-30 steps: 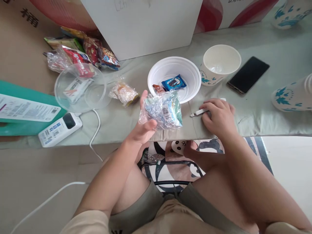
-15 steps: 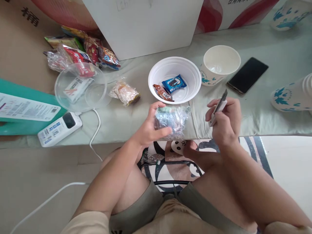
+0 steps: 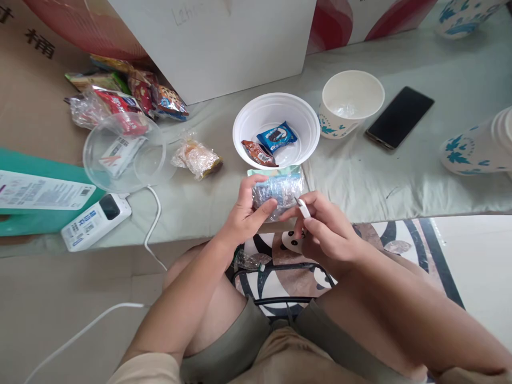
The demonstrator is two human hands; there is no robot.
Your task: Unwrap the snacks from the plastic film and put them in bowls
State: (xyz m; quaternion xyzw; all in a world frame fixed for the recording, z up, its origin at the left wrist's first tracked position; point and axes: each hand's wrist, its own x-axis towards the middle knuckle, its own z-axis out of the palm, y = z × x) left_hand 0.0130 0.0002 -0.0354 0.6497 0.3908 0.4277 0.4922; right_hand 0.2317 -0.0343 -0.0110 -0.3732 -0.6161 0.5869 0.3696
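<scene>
Near the table's front edge, my left hand (image 3: 248,212) grips a blue-and-green snack packet (image 3: 276,186) in clear, crinkly wrap, thumb on top. My right hand (image 3: 326,224) is closed round a white utility knife (image 3: 303,207). Its blade tip is at the packet's lower right side; whether it touches the wrap I cannot tell. Just behind the packet stands a white bowl (image 3: 306,152) holding a blue snack packet (image 3: 278,137) and a brown one (image 3: 259,153). To the right of the bowl is a paper cup (image 3: 336,109) with clear wrap inside.
A phone (image 3: 400,117) and more paper cups (image 3: 476,146) are on the right. On the left lie a wrapped snack (image 3: 197,156), a clear plastic bowl (image 3: 154,160), a pile of snack packets (image 3: 120,104) and a white power strip (image 3: 96,221) with its cable. Large boxes (image 3: 224,48) stand behind.
My right hand has brought the utility knife left and down, from beside the cup to the packet in my left hand. The packet now lies flatter. The view has shifted slightly.
</scene>
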